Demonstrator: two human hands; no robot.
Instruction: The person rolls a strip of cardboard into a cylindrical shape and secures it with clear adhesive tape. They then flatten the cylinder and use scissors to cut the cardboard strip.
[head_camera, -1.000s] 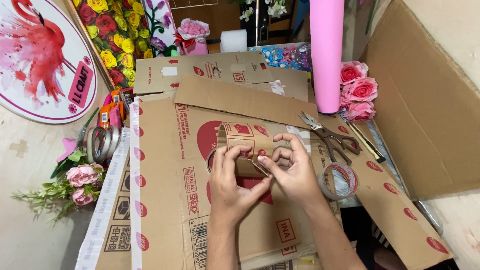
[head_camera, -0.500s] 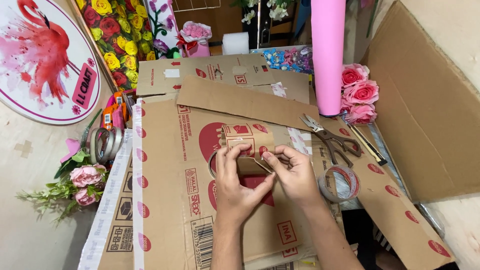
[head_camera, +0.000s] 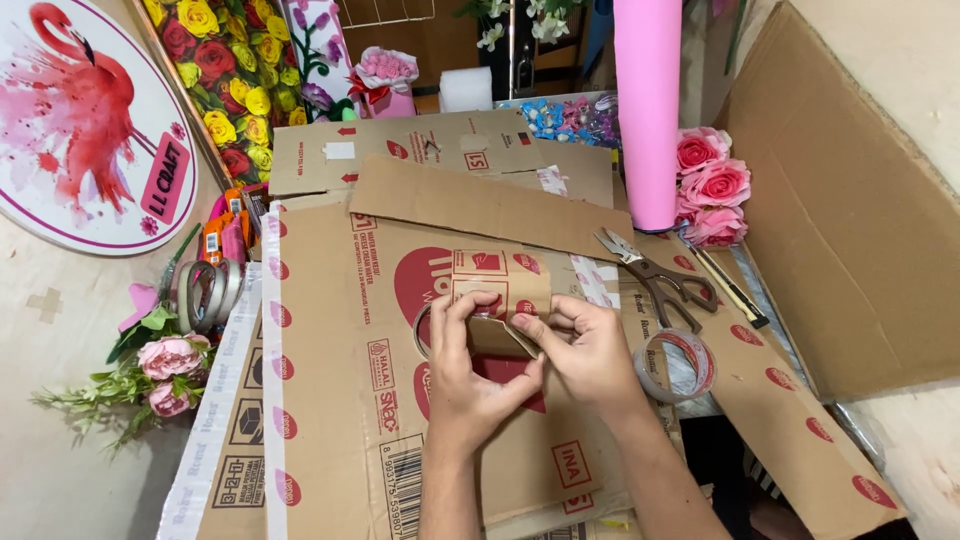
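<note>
Both forearms come up from the bottom edge of the frame and meet right around the center. Left hand (head_camera: 470, 375) sits a bit left of middle, back of the hand toward the camera, fingers curled upward with the fingertips (head_camera: 462, 305) bunched near the top and the thumb angled off to the right. Right hand (head_camera: 590, 350) is just right of center, wrist bent inward, fingers folded toward the left one and pinched shut at the tips. The two hands touch, thumbs pressed close together in the middle. Arms are bare, no sleeves showing.
</note>
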